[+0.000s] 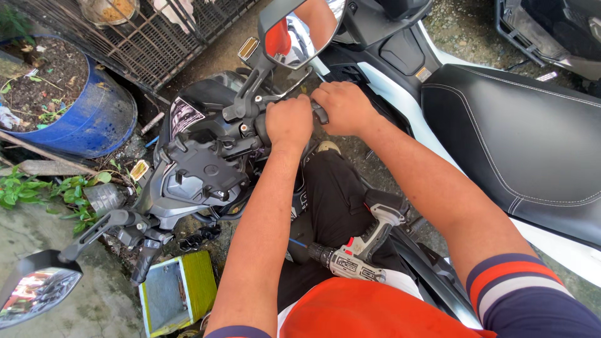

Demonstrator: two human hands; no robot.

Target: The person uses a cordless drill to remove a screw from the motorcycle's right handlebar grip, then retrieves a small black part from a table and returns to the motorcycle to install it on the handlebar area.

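Black plastic and metal fill the middle of the head view: a motorcycle's handlebar assembly [206, 166], seen from above, with its instrument housing and switch clusters. The left hand [288, 122] is wrapped around the right-hand grip of the bar, fingers curled tight together over it, knuckles up. The right hand [343, 107] sits just beside it, touching or nearly touching, also fisted, its fingers closed on the end of the grip [320, 113], where a short dark stub shows between the two fists. Just above the hands stands a rear-view mirror [300, 28] on a black stalk, its glass showing a bit of an arm and something red. A second mirror [34, 294] lies at the lower left on the far end of the bar.

On the person's lap, against black trousers, rests a cordless drill [360, 247], grey and black with red trim, its bit pointing left; neither hand touches it. To the right runs the black stitched seat [519, 144] of a white scooter. At the upper left stands a blue tub [81, 106] of soil, near a wire cage [156, 37]. Below the handlebar, on the ground, lies a small yellow-green box [178, 291], open side up. Green weeds grow along the concrete at the left.
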